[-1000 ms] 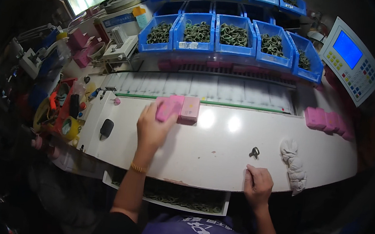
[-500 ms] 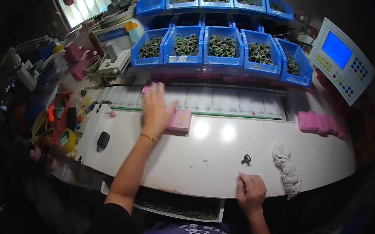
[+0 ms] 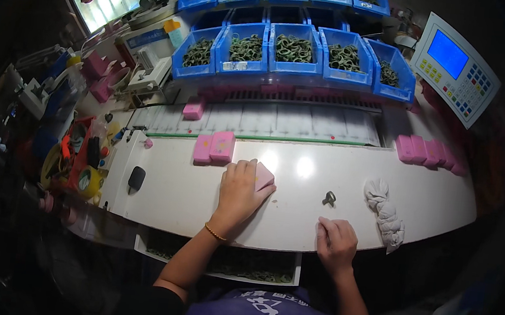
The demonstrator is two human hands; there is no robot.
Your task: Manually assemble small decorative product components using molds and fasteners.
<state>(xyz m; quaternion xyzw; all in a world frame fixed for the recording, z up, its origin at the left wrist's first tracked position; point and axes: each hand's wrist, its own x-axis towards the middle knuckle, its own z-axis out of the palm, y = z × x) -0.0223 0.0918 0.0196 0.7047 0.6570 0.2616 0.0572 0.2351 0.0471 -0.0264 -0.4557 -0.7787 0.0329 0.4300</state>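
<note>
My left hand [image 3: 238, 194] is closed around a pink block [image 3: 264, 177] resting on the white worktop, with thumb and fingers on its sides. Two more pink blocks [image 3: 223, 146] stand side by side beyond it to the left. My right hand [image 3: 337, 243] lies at the front edge of the worktop with its fingers curled in; whether anything is between them is hidden. Just past its fingertips is a small dark green ring-shaped piece [image 3: 329, 198], apart from the hand.
A pale strip [image 3: 256, 121] with a green edge crosses the back, bearing one pink block [image 3: 193, 110]. Blue bins [image 3: 291, 69] of dark rings rise behind. To the right are a row of pink blocks [image 3: 431, 153], a crumpled white cloth [image 3: 384, 214] and a control panel [image 3: 456, 68]. An open drawer [image 3: 216, 272] sits below.
My left hand has come back from the strip toward me and to the right, and now holds a pink block. The right hand stays at the edge. The view has shifted slightly.
</note>
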